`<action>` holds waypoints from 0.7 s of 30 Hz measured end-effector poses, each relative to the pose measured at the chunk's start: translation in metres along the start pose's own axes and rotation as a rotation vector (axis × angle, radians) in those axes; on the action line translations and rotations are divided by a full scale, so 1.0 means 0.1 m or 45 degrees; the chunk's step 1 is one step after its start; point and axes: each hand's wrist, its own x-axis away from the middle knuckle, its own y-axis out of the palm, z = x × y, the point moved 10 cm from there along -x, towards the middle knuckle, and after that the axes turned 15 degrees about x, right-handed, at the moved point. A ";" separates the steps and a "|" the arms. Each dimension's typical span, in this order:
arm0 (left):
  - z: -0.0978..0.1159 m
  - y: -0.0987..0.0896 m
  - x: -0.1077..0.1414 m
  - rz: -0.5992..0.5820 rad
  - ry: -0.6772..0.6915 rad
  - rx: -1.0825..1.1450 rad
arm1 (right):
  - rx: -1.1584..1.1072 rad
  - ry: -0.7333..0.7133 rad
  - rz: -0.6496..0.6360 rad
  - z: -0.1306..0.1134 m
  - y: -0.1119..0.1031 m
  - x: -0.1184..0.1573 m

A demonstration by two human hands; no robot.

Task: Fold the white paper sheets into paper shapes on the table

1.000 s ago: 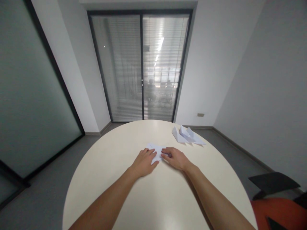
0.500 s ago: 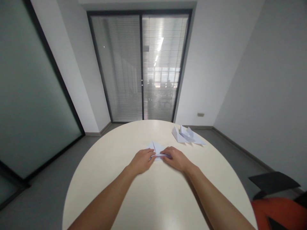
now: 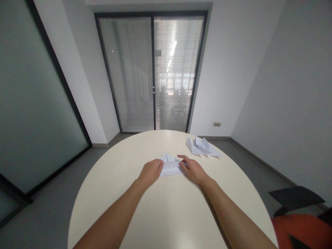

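Note:
A partly folded sheet of white paper [image 3: 170, 169] lies on the table between my hands. Its far side comes to a triangular peak with a crease line down the middle, and a straight band runs across its near side. My left hand [image 3: 152, 170] is closed on the paper's left end, thumb and fingers pinching the edge. At the right end, my right hand [image 3: 193, 169] grips the band between thumb and fingers, with the index finger stretched out above it. The fingers cover both ends of the sheet.
Several folded white paper pieces [image 3: 203, 147] rest near the round table's [image 3: 116, 207] far right edge. A red and black chair [image 3: 301, 228] stands at the lower right. Beyond the table is a glass door with blinds [image 3: 153, 72].
My hands have moved apart toward the paper's two ends. The near band now shows flat and wider, where fingers covered the middle before. My right index finger has lifted off the sheet.

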 end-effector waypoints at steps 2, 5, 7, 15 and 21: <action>-0.02 0.00 0.00 0.010 0.002 0.058 | 0.011 0.022 0.022 0.01 -0.03 0.00; -0.02 0.02 -0.01 0.012 0.035 0.145 | 0.036 0.043 0.031 0.04 -0.04 0.00; -0.02 0.03 -0.01 0.014 0.056 0.171 | 0.052 0.052 0.029 0.05 -0.03 0.00; -0.01 0.04 -0.01 -0.008 0.053 0.102 | 0.081 0.015 0.084 0.04 -0.07 -0.01; 0.02 0.05 -0.02 -0.014 0.048 0.040 | 0.140 -0.236 0.160 -0.31 -0.18 -0.01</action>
